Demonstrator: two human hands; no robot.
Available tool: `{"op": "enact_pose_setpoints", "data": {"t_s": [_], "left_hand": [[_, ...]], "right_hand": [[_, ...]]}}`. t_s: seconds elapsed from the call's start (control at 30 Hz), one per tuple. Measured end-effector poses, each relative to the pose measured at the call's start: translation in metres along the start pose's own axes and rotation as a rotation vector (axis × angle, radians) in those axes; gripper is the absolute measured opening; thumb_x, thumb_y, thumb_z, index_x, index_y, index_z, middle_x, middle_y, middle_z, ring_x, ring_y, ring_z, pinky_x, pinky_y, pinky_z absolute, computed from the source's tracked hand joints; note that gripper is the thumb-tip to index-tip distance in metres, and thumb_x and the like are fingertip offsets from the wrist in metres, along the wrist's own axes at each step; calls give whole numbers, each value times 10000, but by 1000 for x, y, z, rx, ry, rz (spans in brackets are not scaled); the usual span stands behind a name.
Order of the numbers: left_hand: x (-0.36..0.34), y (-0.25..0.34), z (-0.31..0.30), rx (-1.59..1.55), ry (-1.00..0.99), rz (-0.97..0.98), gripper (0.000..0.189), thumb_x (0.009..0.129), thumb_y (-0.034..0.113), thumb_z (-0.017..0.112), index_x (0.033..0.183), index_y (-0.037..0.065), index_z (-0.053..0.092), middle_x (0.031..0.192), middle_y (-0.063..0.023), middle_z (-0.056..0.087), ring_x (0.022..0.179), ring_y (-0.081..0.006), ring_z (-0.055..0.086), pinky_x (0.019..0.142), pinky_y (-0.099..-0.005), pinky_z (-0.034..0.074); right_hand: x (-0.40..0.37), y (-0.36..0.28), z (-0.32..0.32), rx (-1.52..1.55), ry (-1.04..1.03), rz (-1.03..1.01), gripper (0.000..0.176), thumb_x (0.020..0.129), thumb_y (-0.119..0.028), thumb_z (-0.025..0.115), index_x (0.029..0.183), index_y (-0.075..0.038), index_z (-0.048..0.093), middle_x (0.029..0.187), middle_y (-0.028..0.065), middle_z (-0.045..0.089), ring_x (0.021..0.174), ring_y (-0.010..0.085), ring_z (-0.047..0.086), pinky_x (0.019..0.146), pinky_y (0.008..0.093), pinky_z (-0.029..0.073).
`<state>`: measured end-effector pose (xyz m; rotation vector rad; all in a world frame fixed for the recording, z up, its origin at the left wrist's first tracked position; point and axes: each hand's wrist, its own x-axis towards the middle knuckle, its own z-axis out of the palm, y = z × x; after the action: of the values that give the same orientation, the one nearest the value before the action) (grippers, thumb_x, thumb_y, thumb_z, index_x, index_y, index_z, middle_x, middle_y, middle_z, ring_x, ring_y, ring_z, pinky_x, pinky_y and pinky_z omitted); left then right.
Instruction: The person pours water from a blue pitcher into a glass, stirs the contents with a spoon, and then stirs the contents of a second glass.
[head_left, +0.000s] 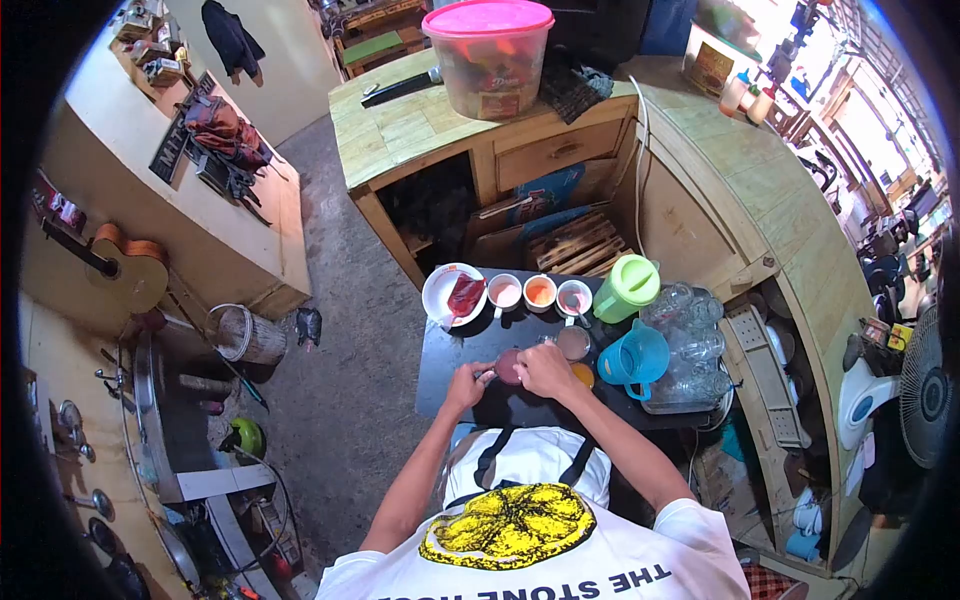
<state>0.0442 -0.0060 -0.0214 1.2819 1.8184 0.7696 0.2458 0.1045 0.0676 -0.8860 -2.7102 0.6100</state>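
With our left hand [470, 384] and right hand [545, 370] we grasp a brownish-red cup [510, 367] over the dark worktop [447, 352], left of the blue pitcher [632, 358].

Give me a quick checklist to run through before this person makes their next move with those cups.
1. Both hands, left and right, at the reddish-brown cup: ok.
2. Firm grip on it: cannot tell, the fingers are partly hidden.
3. Elbow room on the right: not ok, the brown-topped cup and orange-topped cup sit close by the right hand.
4. Three white cups upright in a row at the far edge: ok.
5. Lid on the green jug: ok.
6. Amount in the blue jug: cannot tell.
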Motion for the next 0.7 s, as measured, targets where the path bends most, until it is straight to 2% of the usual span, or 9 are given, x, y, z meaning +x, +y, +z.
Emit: {"op": "enact_pose_setpoints", "data": {"t_s": [0.07,0.17,0.27,0.37,0.47,0.6,0.7], "left_hand": [[0,1,0,-22,3,1,280,929,184,692,1198,120,736,1044,-222,722,994,-399,693,878,-448,520],[0,-2,2,-39,14,20,276,927,174,694,1194,121,738,1032,-226,721,982,-397,695,868,-448,519],[-1,-2,3,-44,17,29,271,923,163,698,1187,120,742,1037,-222,724,979,-393,698,867,-443,522],[2,-4,2,-35,18,23,269,920,153,700,1182,110,742,1062,-215,728,993,-386,701,878,-436,524],[3,-1,2,-50,2,8,270,922,152,699,1182,93,739,1092,-207,729,1020,-381,700,892,-432,524],[1,1,0,-31,21,50,265,927,152,693,1176,76,737,1106,-200,730,1037,-378,699,896,-432,526],[3,0,1,-61,4,33,258,928,153,692,1169,78,741,1107,-198,730,1034,-379,701,896,-433,529]], "right_hand": [[6,-4,-8,21,74,37,178,800,-208,690,745,-42,718,758,187,703,733,352,688,787,465,463],[7,2,-11,-107,51,61,195,824,-218,675,760,-40,718,764,189,702,742,360,686,780,469,463],[3,7,-9,-134,-61,27,190,830,-202,667,742,-42,717,752,182,704,732,355,689,779,476,456],[6,10,-2,46,-55,-1,180,816,-192,674,720,-46,714,743,177,708,723,346,694,781,475,454],[10,5,-2,-13,105,47,253,820,-236,701,678,-27,701,732,211,692,723,373,681,771,479,478],[7,-1,-14,-156,-48,103,236,823,-223,706,699,-24,722,741,205,697,726,377,684,755,476,484],[6,3,-9,24,-84,12,233,823,-221,709,706,-20,724,744,209,696,723,386,675,756,476,486]]}}
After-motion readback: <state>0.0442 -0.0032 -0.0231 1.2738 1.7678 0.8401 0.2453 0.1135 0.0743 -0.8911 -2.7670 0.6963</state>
